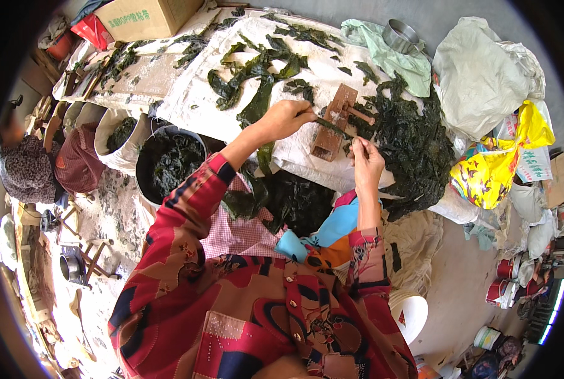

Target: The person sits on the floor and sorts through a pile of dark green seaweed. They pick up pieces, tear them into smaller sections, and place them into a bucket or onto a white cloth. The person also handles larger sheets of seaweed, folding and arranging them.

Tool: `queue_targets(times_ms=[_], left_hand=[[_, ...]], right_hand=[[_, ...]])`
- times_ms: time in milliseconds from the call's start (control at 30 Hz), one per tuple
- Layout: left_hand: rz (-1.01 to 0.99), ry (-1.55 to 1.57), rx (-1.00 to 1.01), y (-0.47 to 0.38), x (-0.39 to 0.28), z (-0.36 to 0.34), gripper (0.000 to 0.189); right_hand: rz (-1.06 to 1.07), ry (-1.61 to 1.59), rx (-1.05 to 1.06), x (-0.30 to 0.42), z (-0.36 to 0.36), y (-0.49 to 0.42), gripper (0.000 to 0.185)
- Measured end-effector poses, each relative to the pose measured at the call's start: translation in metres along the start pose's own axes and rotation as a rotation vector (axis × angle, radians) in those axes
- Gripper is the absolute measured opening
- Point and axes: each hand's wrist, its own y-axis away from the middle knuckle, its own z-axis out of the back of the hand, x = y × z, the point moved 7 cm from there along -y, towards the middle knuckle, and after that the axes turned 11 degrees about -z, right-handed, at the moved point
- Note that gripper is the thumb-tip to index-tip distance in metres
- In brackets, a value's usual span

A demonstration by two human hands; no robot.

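My left hand (289, 118) pinches one end of a narrow dark green seaweed strip (330, 126). At the strip's other end are the fingers of my right hand (366, 158), closed on it. The strip passes over a reddish-brown wooden block tool (327, 144) with a peg-like wooden handle (361, 115), lying on a white cloth-covered table (187, 102). Right of the block spreads a large heap of wet, dark seaweed (412, 147). Broad seaweed strips (258, 102) lie to its left, one hanging over the table edge near my left forearm.
A black tub of seaweed (168, 161) and a white sack-lined container (106, 137) stand left. Beyond them sits another person (28, 166). A metal ring-shaped container (400, 35) rests on a green bag (386, 54). White sacks (485, 76) and a yellow bag (488, 170) are right.
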Motion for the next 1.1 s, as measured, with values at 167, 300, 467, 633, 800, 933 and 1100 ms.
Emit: queue_targets(times_ms=[167, 300, 467, 633, 800, 933, 1100], left_hand=[[-0.021, -0.232, -0.044, -0.037, 0.055, -0.027, 0.02], [0.104, -0.175, -0.113, 0.0, 0.084, -0.024, 0.022], [0.233, 0.675, -0.17, 0.03, 0.005, -0.01, 0.025], [0.173, 0.845, -0.034, 0.036, -0.081, -0.017, 0.022], [0.106, 0.948, 0.219, 0.063, -0.123, -0.028, 0.035], [0.103, 0.874, 0.215, 0.079, -0.135, -0.03, 0.028], [-0.099, 0.077, 0.016, 0.095, -0.168, -0.025, 0.02]], right_hand=[[-0.016, -0.018, -0.149, -0.016, 0.002, -0.043, 0.016], [0.16, 0.206, -0.301, -0.031, 0.027, 0.0, 0.02], [0.46, 0.816, -0.088, 0.012, -0.024, 0.099, 0.029], [0.322, 0.005, 0.081, 0.067, -0.037, 0.096, 0.024], [0.215, -0.395, 0.214, 0.105, -0.026, 0.106, 0.021], [0.085, -0.795, 0.395, 0.128, -0.026, 0.119, 0.021], [-0.025, -1.141, 0.579, 0.127, -0.019, 0.122, 0.028]])
